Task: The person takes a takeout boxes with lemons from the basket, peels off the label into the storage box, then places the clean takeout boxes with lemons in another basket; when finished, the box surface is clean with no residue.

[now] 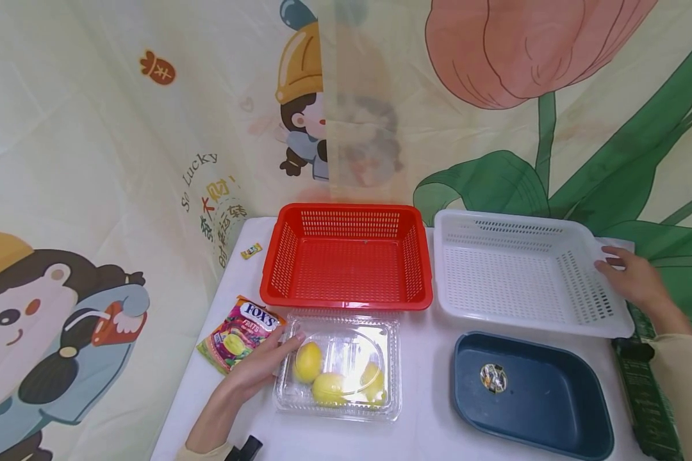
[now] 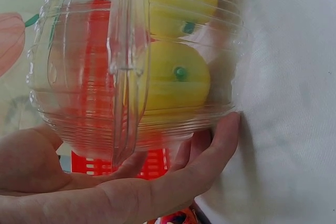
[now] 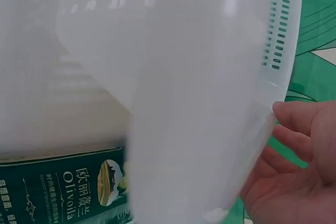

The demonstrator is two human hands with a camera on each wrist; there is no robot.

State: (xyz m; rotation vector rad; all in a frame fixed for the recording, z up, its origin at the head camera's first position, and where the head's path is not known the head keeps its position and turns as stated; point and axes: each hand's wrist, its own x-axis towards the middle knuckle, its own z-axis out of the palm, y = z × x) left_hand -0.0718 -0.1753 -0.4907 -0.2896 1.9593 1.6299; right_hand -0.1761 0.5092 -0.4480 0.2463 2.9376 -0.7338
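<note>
My left hand (image 1: 259, 365) holds the left side of a clear plastic clamshell box (image 1: 352, 410), thumb by the lid and fingers low along the wall. Three yellow lemons show through it, among them one lemon (image 1: 308, 362) at the left; in the left wrist view, a lemon (image 2: 176, 77) shows a green tip. At the right my right hand (image 1: 634, 275) grips the rim of a white perforated basket (image 1: 496, 269). The right wrist view has the thumb on the edge of this white basket (image 3: 199, 87), with the fingers behind it.
A red basket (image 1: 346, 304) stands behind the box. The Fox's candy bag (image 1: 245, 330) and a small wrapper (image 1: 251, 250) lie left. In front of the white basket is a blue basin (image 1: 542, 397) holding a round shiny object (image 1: 493, 378); a green Olivoila package (image 1: 648, 397) is beside it.
</note>
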